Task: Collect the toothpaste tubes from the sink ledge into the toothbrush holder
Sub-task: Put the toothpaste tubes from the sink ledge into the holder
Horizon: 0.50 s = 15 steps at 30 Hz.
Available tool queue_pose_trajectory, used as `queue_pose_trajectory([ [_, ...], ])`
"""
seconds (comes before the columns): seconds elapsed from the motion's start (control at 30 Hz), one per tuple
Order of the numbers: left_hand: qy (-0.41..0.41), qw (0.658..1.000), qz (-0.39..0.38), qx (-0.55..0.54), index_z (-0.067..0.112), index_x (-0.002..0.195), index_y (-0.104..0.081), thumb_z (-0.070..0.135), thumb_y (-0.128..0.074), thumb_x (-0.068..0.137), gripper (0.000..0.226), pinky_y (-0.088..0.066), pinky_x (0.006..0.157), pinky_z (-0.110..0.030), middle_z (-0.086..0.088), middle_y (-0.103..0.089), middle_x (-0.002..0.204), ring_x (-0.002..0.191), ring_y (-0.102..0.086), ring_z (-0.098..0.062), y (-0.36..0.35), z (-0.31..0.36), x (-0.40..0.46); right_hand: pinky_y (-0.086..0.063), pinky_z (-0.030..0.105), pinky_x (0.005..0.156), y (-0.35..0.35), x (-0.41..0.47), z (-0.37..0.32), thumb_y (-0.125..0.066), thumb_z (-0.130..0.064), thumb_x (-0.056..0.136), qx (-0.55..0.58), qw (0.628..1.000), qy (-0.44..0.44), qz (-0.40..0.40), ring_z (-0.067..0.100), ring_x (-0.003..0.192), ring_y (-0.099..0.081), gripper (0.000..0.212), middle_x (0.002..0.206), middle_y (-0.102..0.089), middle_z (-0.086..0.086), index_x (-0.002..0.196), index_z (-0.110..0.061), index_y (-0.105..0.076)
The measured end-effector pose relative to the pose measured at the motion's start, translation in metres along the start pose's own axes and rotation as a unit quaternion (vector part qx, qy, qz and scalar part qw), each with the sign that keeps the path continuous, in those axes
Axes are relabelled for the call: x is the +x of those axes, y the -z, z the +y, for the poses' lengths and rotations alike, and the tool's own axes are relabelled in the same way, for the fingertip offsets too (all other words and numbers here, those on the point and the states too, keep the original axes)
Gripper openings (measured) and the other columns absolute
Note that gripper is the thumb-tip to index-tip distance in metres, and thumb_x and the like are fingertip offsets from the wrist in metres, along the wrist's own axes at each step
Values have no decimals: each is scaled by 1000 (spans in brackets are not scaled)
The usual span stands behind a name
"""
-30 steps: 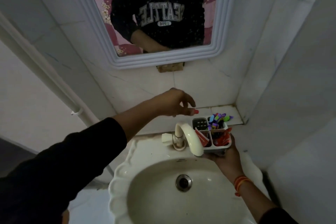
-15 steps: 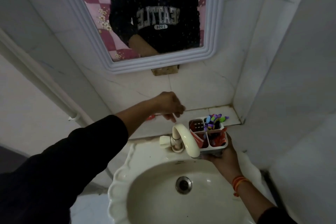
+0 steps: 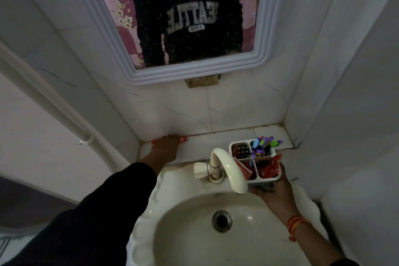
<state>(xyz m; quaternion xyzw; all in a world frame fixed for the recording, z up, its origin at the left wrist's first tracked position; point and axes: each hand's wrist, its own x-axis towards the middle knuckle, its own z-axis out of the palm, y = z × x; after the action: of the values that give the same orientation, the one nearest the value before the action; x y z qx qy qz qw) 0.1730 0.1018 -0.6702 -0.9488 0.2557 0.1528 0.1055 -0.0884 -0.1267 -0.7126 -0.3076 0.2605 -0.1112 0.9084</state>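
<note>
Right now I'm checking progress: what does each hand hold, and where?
The right hand cups the toothbrush holder from underneath. The left hand covers a red toothpaste tube on the ledge; whether it grips cannot be told.

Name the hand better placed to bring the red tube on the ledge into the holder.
Left. The left hand already covers the red toothpaste tube on the tiled ledge; the right hand is supporting the white four-compartment plastic holder.
</note>
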Motion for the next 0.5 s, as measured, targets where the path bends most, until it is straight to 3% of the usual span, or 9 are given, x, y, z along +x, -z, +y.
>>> queue_pose_trajectory([
  [0.03,-2,1000,13,8,32,146,-46,13,-56,89,60,-52,98,-47,-4,-51,140,127,-54,-29,-4,-1,1,-61,50,61,-2,-1,-1,-100,-45,38,-7,1000,-1,2,37,99,-71,99,124,-67,15,126,-22,-63],
  [0.1,3,998,49,25,19,134,-55,27,-53,97,38,-53,93,-46,-9,-51,133,121,-53,-31,-8,-1,1,-61,48,59,0,-2,0,-95,-36,50,-23,1000,15,-9,35,94,-73,79,127,-64,16,122,-24,-64],
  [0.2,-12,996,74,55,17,132,-53,40,-47,99,40,-46,90,-42,-12,-55,129,117,-53,-34,-6,1,-4,-62,47,60,2,-5,1,-100,-31,39,-103,993,56,2,33,103,-67,85,127,-64,13,116,-30,-65],
  [0.3,-46,997,67,10,22,132,-47,39,-48,96,40,-48,86,-41,-8,-66,114,100,-64,-31,10,8,-13,-60,57,79,-5,-12,-1,-102,-26,41,-235,967,97,-4,25,106,-65,82,122,-65,8,112,-38,-62],
  [0.4,-80,989,-10,-125,22,125,-62,47,-59,94,39,-58,82,-39,-5,-72,108,81,-66,-19,51,29,-28,-59,57,72,-6,-11,-3,-102,-47,21,-99,994,49,-14,33,109,-63,110,125,-63,10,121,-28,-61],
  [0.5,-140,982,17,-121,22,115,-74,44,-78,82,40,-59,86,-35,3,-75,106,86,-67,-12,104,54,-45,-60,56,66,-10,-10,-4,-97,-49,42,-28,999,18,-7,35,102,-69,87,124,-68,13,120,-27,-65],
])
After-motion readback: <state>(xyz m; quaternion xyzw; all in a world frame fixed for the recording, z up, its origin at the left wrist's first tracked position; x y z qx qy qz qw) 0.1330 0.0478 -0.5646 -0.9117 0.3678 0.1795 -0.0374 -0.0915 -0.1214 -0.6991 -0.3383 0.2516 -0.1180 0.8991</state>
